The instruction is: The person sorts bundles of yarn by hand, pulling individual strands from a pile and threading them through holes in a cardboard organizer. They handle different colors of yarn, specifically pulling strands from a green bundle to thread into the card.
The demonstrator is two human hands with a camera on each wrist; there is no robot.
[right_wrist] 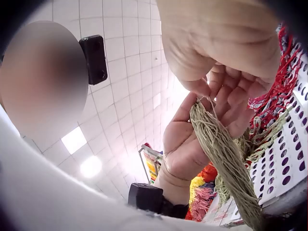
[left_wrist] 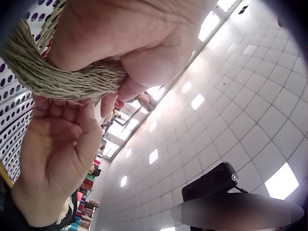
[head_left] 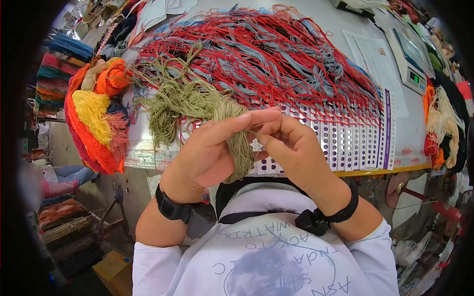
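An olive-green yarn hank point(head_left: 239, 148) drapes over my left hand point(head_left: 192, 155), which grips it between thumb and fingers. My right hand point(head_left: 303, 158) is close beside it with fingers curled; in the right wrist view its thumb and fingertips point(right_wrist: 204, 89) pinch a thin strand at the hank's gathered end point(right_wrist: 199, 113). More olive-green yarn point(head_left: 182, 98) lies loosely heaped on the table just beyond my left hand. In the left wrist view the hank point(left_wrist: 72, 84) passes between both hands, and part of it is hidden behind the left fingers.
Red and grey-blue yarn point(head_left: 256, 54) spreads across the table. Under its near edge lie white cards with punched holes point(head_left: 345, 143). Orange and yellow hanks point(head_left: 96, 118) hang at the left edge. A digital scale point(head_left: 412, 74) and printed sheet point(head_left: 368, 59) are at the right.
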